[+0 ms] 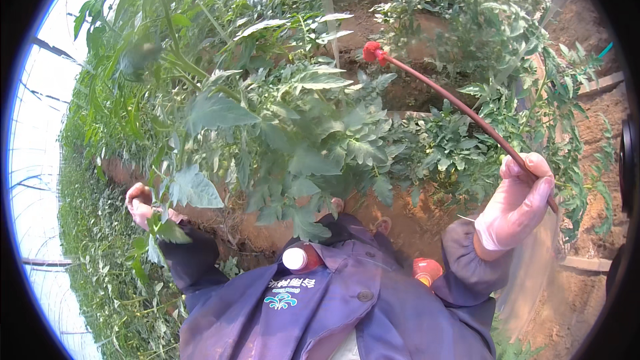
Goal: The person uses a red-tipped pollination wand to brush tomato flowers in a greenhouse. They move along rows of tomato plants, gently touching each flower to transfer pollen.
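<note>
My right hand (pixel 517 205), in a thin translucent glove, grips the lower end of a slim dark red stick (pixel 457 105). The stick slants up and left, and a red tip (pixel 372 52), soft-looking, sits at its far end over the tomato plants (pixel 320 150). My left hand (pixel 142 205) is raised at the left with fingers curled, beside a leafy tomato stem (pixel 162 220); leaves partly cover it, so whether it holds the stem is unclear. A bottle with a white cap (pixel 295 258) and red contents rests at my jacket's chest, and a red container (pixel 426 270) is near my right sleeve.
Dense tomato foliage (pixel 115 125) stands in front and along the left, with large leaves close to the camera. Bare brown soil (pixel 595 160) lies at the right, beside clear plastic sheeting (pixel 535 280). The greenhouse's framed cover (pixel 37 160) shows at far left.
</note>
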The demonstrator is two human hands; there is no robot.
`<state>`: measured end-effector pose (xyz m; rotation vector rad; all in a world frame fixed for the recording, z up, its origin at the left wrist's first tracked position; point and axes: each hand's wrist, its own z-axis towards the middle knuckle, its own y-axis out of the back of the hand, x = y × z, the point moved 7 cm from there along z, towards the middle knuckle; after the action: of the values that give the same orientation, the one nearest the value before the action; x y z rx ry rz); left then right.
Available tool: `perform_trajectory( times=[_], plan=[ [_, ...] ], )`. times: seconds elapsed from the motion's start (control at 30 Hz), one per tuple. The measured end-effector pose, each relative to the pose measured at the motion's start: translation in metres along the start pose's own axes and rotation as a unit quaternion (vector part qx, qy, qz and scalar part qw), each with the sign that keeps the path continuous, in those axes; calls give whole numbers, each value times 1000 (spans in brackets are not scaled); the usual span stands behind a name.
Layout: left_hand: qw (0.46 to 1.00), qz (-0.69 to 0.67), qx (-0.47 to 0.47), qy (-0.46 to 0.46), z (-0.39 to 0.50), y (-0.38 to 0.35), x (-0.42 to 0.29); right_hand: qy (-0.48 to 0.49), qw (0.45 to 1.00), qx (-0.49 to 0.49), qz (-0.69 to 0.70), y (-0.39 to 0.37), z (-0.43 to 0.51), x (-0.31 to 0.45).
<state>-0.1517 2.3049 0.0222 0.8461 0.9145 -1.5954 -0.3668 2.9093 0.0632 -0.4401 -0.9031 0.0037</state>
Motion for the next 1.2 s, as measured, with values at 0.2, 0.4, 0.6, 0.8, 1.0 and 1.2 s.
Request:
perform_trajectory(
  times=[0.2,0.4,0.6,0.8,1.0,1.2],
  plan=[
    [924,100,353,-105,-181,-87,-48,-27,998,59,20,-21,5,-22],
    [837,-42,533,117,-198,-209,-15,-5,987,160,-16,-56,-5,-18],
    [835,16,549,19,-201,-305,28,14,976,190,-106,-83,-14,-24],
    [867,7,499,-15,-200,-323,33,4,949,257,-182,-109,-18,-36],
    [873,17,487,-21,-201,-312,38,-23,948,279,-153,-128,-23,-51],
    [872,19,488,-18,-199,-303,44,-22,956,264,-129,-135,-31,-56]
  ],
)
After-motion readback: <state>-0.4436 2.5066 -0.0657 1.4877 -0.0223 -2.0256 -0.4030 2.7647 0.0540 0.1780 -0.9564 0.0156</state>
